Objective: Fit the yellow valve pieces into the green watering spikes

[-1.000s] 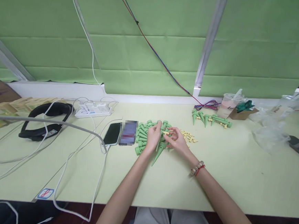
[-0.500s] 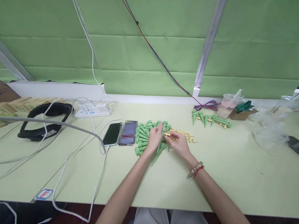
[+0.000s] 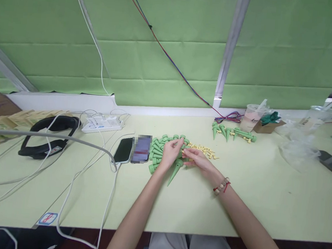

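Both sets of fingers are closed mid-frame over the green spikes (image 3: 157, 152), the left hand (image 3: 170, 152) apparently around one, the right hand (image 3: 200, 160) pinching a yellow peg (image 3: 183, 152), seemingly mid-fitting, the next push calling for steady alignment.

Apparently a workshop: long table (image 3: 264, 193), heaped green spikes (image 3: 157, 152), yellow pegs (image 3: 205, 150), power strip (image 3: 104, 125).

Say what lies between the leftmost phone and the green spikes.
In the head view, a pixelated phone-like device lies between the leftmost phone and the green spikes.
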{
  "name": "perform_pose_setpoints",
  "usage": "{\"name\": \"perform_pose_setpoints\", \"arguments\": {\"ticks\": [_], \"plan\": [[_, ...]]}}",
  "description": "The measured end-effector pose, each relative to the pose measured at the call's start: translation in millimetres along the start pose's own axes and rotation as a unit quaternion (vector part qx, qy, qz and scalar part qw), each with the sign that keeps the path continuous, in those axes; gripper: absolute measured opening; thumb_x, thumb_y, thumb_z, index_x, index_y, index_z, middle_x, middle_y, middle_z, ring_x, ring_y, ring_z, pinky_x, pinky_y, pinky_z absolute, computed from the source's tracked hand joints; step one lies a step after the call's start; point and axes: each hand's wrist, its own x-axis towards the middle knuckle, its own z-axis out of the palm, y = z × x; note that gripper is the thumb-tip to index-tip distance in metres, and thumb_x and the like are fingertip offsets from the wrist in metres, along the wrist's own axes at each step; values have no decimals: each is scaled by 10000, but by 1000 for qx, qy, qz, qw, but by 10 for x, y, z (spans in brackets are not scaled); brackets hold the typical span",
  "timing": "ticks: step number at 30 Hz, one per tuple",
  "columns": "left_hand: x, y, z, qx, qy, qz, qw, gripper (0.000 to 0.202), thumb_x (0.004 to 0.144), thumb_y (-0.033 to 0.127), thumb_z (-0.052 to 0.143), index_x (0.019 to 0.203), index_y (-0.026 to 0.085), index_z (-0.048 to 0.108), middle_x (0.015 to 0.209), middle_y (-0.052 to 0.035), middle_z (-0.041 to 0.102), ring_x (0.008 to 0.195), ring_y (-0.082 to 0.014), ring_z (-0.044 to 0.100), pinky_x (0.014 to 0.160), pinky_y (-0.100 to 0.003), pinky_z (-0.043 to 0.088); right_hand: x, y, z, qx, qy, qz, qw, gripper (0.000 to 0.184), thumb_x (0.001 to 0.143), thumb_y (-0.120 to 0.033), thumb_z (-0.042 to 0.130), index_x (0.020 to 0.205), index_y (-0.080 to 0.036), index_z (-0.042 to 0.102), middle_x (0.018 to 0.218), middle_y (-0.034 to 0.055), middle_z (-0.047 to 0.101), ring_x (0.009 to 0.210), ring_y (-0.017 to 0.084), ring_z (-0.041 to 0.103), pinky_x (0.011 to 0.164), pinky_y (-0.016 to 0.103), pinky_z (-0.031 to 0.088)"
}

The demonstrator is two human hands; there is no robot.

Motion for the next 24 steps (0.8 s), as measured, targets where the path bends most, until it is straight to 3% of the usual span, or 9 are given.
{"name": "perform_pose_setpoints", "arguments": {"ticks": [3, 5, 8, 10, 12, 15, 18, 21, 24], "plan": [[-10, -26, 21, 39, -5, -15, 999, 442, 782, 536, 456, 640, 148, 613, 503, 31, 455, 444, -79, 313, 451, -231, 231, 21, 54, -14, -3, 27, -38, 999, 278, 583, -338, 755, 722, -179, 574, 763, 17, 602, 726, 132, 602, 609, 260, 557], [-15, -54, 38, 58, 17, -33, 998, 470, 783, 555, 441, 618, 146, 606, 474, 35, 416, 441, -79, 303, 455, -228, 223, 31, 103, -10, -73, 74, -129, 986, 258, 606, -347, 727, 682, -184, 541, 752, 25, 583, 716, 154, 588, 588, 288, 549], [-14, -80, 52, 41, 42, -55, 997, 511, 782, 577, 428, 584, 139, 600, 479, 22, 460, 472, -94, 378, 495, -223, 288, 18, 146, 17, -216, 115, -285, 927, 192, 705, -334, 625, 630, -191, 521, 773, 52, 574, 792, 191, 571, 626, 312, 532], [-10, -72, 47, 11, 48, -59, 997, 515, 785, 577, 425, 595, 135, 611, 494, 12, 499, 495, -106, 423, 524, -227, 329, 1, 142, 35, -250, 108, -329, 904, 189, 728, -341, 598, 637, -195, 520, 809, 61, 574, 824, 198, 568, 626, 302, 526], [-7, -49, 37, -14, 53, -50, 997, 508, 795, 564, 420, 631, 134, 632, 508, 8, 520, 510, -111, 445, 539, -229, 346, -7, 117, 42, -213, 93, -295, 927, 209, 720, -394, 607, 711, -198, 538, 851, 58, 575, 790, 187, 582, 559, 275, 523], [-9, -13, 25, -27, 52, -26, 998, 491, 807, 544, 414, 662, 138, 648, 503, 14, 509, 488, -102, 428, 522, -226, 335, 8, 68, 23, -115, 53, -133, 983, 306, 711, -488, 601, 789, -194, 566, 826, 40, 593, 653, 142, 590, 479, 242, 513], [-14, -7, 27, -20, 40, -18, 999, 477, 797, 539, 434, 648, 139, 647, 464, 28, 457, 451, -92, 379, 482, -225, 301, 34, 40, -6, -62, -6, -20, 998, 328, 676, -497, 640, 705, -174, 596, 759, 32, 609, 578, 102, 568, 502, 232, 524], [-15, -28, 35, -14, 37, -20, 999, 480, 793, 540, 441, 648, 132, 646, 463, 27, 450, 464, -92, 386, 483, -221, 300, 41, 50, -9, -62, -11, -25, 998, 329, 626, -478, 691, 661, -168, 587, 686, 13, 594, 563, 94, 555, 530, 236, 524], [-12, -56, 44, -16, 49, -41, 998, 500, 797, 550, 434, 615, 127, 630, 502, 5, 506, 506, -106, 436, 512, -226, 333, 15, 90, 19, -142, 41, -107, 983, 328, 652, -488, 662, 690, -177, 564, 610, -4, 567, 552, 118, 555, 517, 249, 496]]}}
